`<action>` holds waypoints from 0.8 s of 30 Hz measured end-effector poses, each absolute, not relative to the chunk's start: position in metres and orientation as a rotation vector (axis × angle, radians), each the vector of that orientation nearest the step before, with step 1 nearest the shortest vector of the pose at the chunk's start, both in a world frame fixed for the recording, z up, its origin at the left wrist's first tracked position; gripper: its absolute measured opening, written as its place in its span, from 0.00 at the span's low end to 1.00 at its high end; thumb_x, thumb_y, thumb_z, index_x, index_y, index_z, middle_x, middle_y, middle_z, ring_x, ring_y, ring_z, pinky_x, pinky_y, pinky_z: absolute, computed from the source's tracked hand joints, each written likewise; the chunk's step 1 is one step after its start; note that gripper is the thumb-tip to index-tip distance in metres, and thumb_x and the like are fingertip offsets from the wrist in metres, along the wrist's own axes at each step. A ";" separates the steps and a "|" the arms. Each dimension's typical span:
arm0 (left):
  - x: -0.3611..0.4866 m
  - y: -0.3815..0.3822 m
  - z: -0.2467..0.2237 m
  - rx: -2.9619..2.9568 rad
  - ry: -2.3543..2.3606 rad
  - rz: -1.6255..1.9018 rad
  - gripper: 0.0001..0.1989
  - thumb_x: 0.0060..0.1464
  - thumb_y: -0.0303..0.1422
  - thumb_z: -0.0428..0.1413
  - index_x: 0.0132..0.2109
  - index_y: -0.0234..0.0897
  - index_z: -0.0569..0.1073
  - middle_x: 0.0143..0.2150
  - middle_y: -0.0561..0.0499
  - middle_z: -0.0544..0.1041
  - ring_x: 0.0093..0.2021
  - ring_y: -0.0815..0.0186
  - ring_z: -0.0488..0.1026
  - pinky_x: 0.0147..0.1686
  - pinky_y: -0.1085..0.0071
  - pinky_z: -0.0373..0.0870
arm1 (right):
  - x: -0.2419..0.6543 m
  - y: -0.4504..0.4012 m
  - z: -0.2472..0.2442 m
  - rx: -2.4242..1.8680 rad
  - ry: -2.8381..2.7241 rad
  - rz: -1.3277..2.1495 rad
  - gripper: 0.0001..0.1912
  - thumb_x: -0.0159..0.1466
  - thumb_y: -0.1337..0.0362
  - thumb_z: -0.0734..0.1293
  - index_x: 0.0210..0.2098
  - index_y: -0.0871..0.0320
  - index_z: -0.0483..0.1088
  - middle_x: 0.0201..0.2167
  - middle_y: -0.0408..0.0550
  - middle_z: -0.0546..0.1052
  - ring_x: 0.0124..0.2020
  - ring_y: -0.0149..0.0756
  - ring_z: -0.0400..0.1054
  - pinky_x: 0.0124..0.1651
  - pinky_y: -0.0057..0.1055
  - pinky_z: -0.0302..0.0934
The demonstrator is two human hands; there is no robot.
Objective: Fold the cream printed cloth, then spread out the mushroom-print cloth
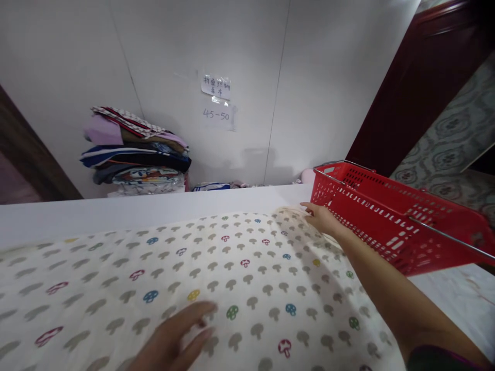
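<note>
A cream cloth (240, 288) printed with grey and coloured mushrooms lies spread over a white table (154, 206). My left hand (180, 335) hovers over or rests on its near middle, blurred, with thumb and fingers apart and nothing between them. At the far right corner of the cloth, my right hand (323, 219) touches the edge, its fingers partly stretched out to the left; the cloth is slightly bunched there.
Right of the cloth stands a red plastic basket (371, 216) with metal handles, close to my right forearm. A stack of folded clothes (137, 154) is beyond the table at the left, by the wall. Paper notes (217, 113) hang on the wall.
</note>
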State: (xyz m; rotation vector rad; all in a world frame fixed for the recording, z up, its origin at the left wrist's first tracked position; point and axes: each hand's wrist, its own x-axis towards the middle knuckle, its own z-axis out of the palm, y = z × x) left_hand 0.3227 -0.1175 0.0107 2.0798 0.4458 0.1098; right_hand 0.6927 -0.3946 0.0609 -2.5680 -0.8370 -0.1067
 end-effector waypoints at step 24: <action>0.534 -0.257 0.004 0.860 0.509 -0.096 0.06 0.50 0.27 0.56 0.38 0.32 0.69 0.26 0.49 0.75 0.24 0.67 0.73 0.29 0.70 0.72 | 0.603 -0.378 0.062 -2.451 -0.810 -0.242 0.12 0.57 0.71 0.61 0.41 0.59 0.70 0.36 0.49 0.73 0.38 0.35 0.65 0.39 0.28 0.58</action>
